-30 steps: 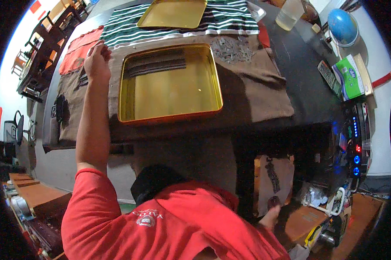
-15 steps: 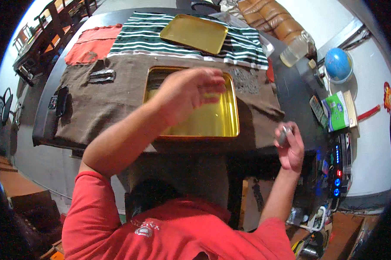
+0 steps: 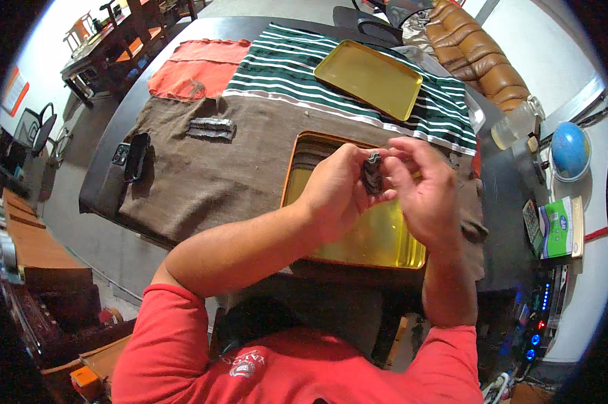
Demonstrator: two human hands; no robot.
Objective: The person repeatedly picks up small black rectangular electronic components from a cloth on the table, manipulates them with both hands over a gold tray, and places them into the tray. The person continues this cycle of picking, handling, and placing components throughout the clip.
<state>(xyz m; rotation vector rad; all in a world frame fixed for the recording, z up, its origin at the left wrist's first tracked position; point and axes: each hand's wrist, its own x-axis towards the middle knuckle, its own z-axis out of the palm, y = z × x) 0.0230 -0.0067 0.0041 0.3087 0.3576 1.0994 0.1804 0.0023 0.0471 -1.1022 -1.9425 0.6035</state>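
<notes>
Over the gold tray [image 3: 287, 185] on the table, my left hand [image 3: 334, 192] is closed around a small stack of dark grey metal pieces with wavy edges [image 3: 372, 174]. Close against it from the right comes my right hand [image 3: 428, 192]; its fingers are bent and the tips meet the stack. Part of the stack is hidden by the fingers. Two silver rows of similar small pieces [image 3: 211, 128] lie side by side on the brown cloth [image 3: 203, 175], left of the tray.
A second gold tray [image 3: 368, 77] rests on the green and white striped cloth [image 3: 270, 64]. A red cloth [image 3: 199, 67] covers the far left. Near the left edge lies a black case [image 3: 137, 158]. To the right are a plastic jar [image 3: 509, 131], a globe [image 3: 570, 151] and a green pack [image 3: 556, 229].
My right hand has come in from the tray's right, bringing the grey pieces to my left hand. My left hand, previously loose above the tray, has closed on them. The view has shifted.
</notes>
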